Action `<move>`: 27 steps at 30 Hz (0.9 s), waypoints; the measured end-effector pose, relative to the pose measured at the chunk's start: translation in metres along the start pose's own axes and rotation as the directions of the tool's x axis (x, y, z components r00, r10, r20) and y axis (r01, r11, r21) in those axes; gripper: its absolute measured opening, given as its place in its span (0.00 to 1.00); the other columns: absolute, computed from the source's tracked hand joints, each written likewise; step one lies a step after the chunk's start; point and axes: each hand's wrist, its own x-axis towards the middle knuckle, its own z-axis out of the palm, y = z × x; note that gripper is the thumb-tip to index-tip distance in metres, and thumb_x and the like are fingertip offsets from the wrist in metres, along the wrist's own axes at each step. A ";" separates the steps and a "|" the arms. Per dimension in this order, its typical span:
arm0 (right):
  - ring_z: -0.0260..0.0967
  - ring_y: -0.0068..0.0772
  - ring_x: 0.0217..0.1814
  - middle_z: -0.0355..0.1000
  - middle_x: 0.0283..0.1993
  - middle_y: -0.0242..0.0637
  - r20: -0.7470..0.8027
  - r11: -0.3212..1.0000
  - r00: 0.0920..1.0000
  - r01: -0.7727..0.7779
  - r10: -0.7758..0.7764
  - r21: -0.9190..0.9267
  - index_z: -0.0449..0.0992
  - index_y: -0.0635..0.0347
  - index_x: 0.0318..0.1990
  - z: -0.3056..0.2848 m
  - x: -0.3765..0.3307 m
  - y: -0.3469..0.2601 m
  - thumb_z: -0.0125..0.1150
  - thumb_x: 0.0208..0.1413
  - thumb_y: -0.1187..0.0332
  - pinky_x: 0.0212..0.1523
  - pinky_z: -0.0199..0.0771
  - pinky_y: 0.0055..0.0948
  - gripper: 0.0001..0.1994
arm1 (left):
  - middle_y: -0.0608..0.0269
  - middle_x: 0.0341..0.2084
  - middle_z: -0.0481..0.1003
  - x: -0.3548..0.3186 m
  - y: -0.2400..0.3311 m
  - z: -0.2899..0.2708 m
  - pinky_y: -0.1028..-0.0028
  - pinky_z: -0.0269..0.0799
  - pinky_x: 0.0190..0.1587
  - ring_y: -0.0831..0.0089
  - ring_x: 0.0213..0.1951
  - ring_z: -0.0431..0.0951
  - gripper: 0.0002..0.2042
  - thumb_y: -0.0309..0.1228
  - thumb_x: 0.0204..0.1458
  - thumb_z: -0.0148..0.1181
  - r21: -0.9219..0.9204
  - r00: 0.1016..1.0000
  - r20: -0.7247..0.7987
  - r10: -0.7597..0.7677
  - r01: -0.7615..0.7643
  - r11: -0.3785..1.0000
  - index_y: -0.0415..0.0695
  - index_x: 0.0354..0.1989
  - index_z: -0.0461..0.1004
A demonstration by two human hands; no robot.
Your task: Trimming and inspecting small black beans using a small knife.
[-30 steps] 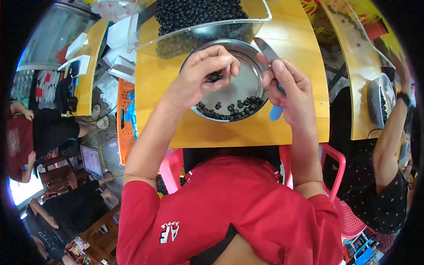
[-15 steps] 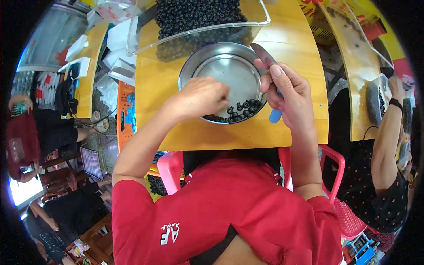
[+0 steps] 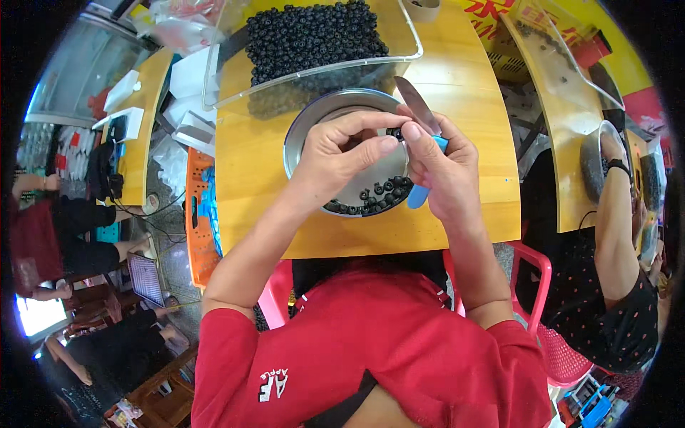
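Over a round metal pan (image 3: pixel 293 139), my hands meet around a small black ring-like part (image 3: pixel 394 133). My left hand (image 3: pixel 342 153) pinches this part between thumb and forefinger. In my right hand (image 3: pixel 446 160) is a knife (image 3: pixel 417 102) with a blue handle; its blade points up and away, and the right thumb touches the black part. More small black parts (image 3: pixel 378 196) lie along the pan's near side. Beyond the pan, a clear plastic bin (image 3: pixel 342 68) holds a heap of such parts (image 3: pixel 307 43).
Under the pan and bin is a yellow wooden table (image 3: pixel 471 78). An orange crate (image 3: pixel 202 242) stands left of it. At right, a co-worker's hand reaches into a metal bowl (image 3: pixel 594 164) on another table (image 3: pixel 567 203). A pink chair (image 3: pixel 534 271) is at my right.
My left hand has moved up and right from the pan's near side to meet my right hand, now pinching a black part. The knife stays in my right hand.
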 end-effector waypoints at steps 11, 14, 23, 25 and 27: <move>0.49 0.08 0.16 0.61 0.22 0.21 0.052 0.994 0.998 -0.052 0.048 0.096 0.69 0.65 0.53 -0.002 0.000 -0.005 0.60 0.55 0.71 0.15 0.45 0.14 0.18 | 0.68 0.25 0.73 0.001 -0.008 0.003 0.79 0.63 0.26 0.83 0.23 0.67 0.13 0.24 0.49 0.62 0.478 0.932 -0.025 0.361 -0.306 0.823 0.42 0.45 0.74; 0.48 0.09 0.16 0.60 0.21 0.21 0.122 0.967 0.987 -0.128 0.102 0.222 0.69 0.65 0.53 -0.006 0.002 -0.003 0.61 0.55 0.71 0.15 0.45 0.14 0.18 | 0.74 0.22 0.69 0.001 -0.013 0.008 0.83 0.59 0.26 0.85 0.23 0.62 0.11 0.21 0.49 0.62 0.538 0.855 -0.049 0.517 -0.413 0.735 0.43 0.41 0.77; 0.52 0.08 0.18 0.69 0.28 0.23 0.027 0.972 0.993 0.115 -0.112 -0.205 0.70 0.65 0.53 -0.004 0.001 -0.008 0.63 0.53 0.71 0.17 0.49 0.13 0.19 | 0.74 0.18 0.64 -0.002 -0.008 0.004 0.83 0.54 0.20 0.87 0.19 0.60 0.12 0.36 0.58 0.56 -0.217 0.997 -0.051 -0.058 0.046 0.975 0.42 0.43 0.69; 0.53 0.07 0.19 0.71 0.30 0.25 0.075 0.945 0.974 0.225 -0.214 -0.236 0.70 0.65 0.52 -0.005 0.002 -0.003 0.64 0.52 0.71 0.18 0.49 0.13 0.20 | 0.74 0.17 0.62 -0.001 -0.009 0.005 0.83 0.52 0.19 0.86 0.19 0.59 0.11 0.37 0.59 0.54 -0.252 0.996 0.013 -0.092 0.092 0.963 0.43 0.43 0.69; 0.54 0.07 0.20 0.72 0.32 0.26 0.123 0.906 0.942 0.334 -0.312 -0.262 0.70 0.65 0.52 -0.007 0.004 0.000 0.65 0.52 0.71 0.19 0.50 0.12 0.20 | 0.74 0.16 0.59 0.000 -0.009 0.004 0.82 0.50 0.18 0.85 0.18 0.57 0.10 0.37 0.60 0.51 -0.284 0.989 0.080 -0.123 0.141 0.948 0.45 0.42 0.69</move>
